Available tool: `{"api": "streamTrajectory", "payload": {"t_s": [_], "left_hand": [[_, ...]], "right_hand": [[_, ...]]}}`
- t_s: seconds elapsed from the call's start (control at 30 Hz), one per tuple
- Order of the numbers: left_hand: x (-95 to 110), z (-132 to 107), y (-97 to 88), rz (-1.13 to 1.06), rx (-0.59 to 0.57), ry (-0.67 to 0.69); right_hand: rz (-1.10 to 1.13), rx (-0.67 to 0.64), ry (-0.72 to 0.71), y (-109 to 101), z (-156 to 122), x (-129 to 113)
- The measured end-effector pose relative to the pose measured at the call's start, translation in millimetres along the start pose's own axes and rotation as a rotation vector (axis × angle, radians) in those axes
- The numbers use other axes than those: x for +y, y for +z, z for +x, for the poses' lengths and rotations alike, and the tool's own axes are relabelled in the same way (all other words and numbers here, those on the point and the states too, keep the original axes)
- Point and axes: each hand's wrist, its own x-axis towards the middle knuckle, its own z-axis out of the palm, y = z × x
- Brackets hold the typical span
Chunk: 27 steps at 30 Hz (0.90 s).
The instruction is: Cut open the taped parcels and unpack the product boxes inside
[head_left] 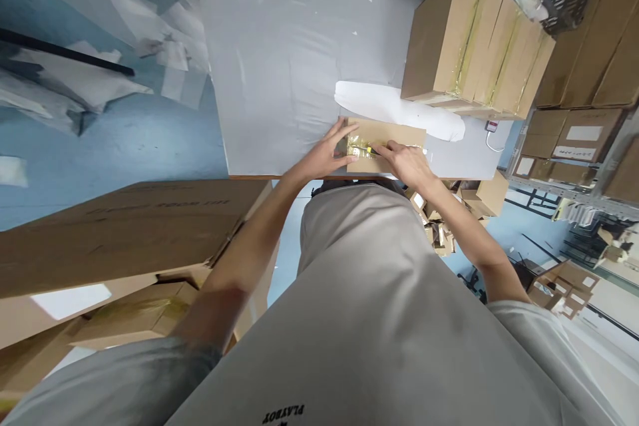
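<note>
A small cardboard box (387, 128) with shiny clear tape along its top lies at the front edge of the grey table (279, 66). My left hand (327, 152) is open at the box's left end, its thumb and fingers spread around the corners and touching them. In my right hand (405, 161) is a yellow-and-black box cutter (370, 150), its tip over the taped seam. The right fingers are closed around its handle, which they mostly hide. Just behind the box lies a white rounded sheet (394, 106).
Several taped cartons (464, 46) stand in a row at the table's right. Large cardboard boxes (124, 226) sit on the left, below the table. Paper and plastic scraps (172, 46) litter the blue floor. Stacked boxes (582, 133) fill a rack on the right.
</note>
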Motion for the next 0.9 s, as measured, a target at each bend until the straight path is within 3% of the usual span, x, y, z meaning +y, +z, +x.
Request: {"api": "streamTrajectory", "payload": {"t_s": [0.33,0.57,0.7,0.9], "left_hand": [[-0.4,1.3,-4.4,-0.066,-0.025,-0.059],[11.6,-5.0,-3.5,-0.054,-0.004,-0.098],[15.5,-4.2,-4.0,0.006,0.056,-0.100],[10.7,-1.0,-5.0,0.048,0.136,-0.104]], "right_hand": [[-0.079,0.046,-0.086,-19.9,5.6,-9.2],[-0.051,0.050,-0.136,-24.2,7.0,-7.5],[-0.027,0.063,-0.116,-12.3,5.4,12.6],[0.005,0.048,-0.029,21.9,-18.6,78.0]]}}
